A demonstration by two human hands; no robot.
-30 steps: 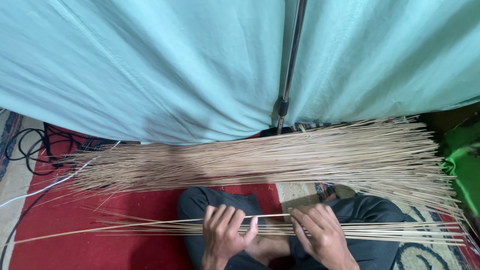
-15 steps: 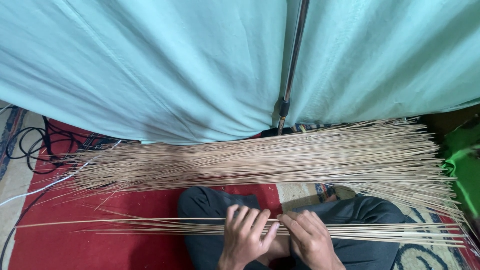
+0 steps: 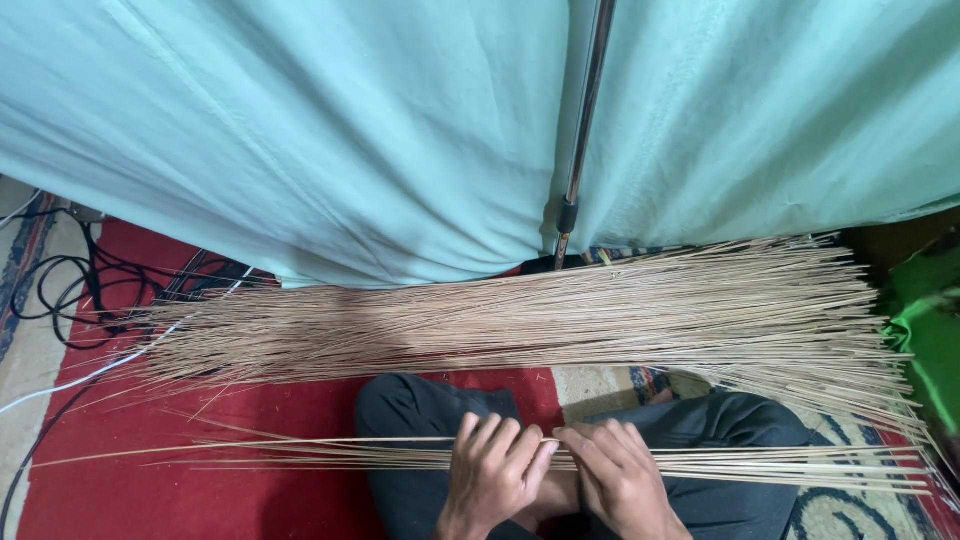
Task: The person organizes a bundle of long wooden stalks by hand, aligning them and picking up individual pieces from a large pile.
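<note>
A small bundle of thin pale sticks [image 3: 300, 452] lies across my lap, running from far left to far right. My left hand [image 3: 492, 470] is curled over the bundle near its middle. Right beside it, my right hand [image 3: 620, 475] grips the same sticks, fingertips almost touching the left hand. My legs in dark trousers [image 3: 420, 405] are crossed beneath the sticks. Beyond my knees a large heap of the same sticks [image 3: 560, 315] spreads across the floor.
A light teal cloth [image 3: 330, 140] hangs across the back, with a metal pole [image 3: 585, 120] in front of it. Black and white cables [image 3: 80, 290] lie on the red carpet [image 3: 130, 500] at left. Green plastic [image 3: 925, 330] sits at the right edge.
Both hands slid a little to the right along the bundle and closed in together. The view tilted slightly; the big heap has not moved.
</note>
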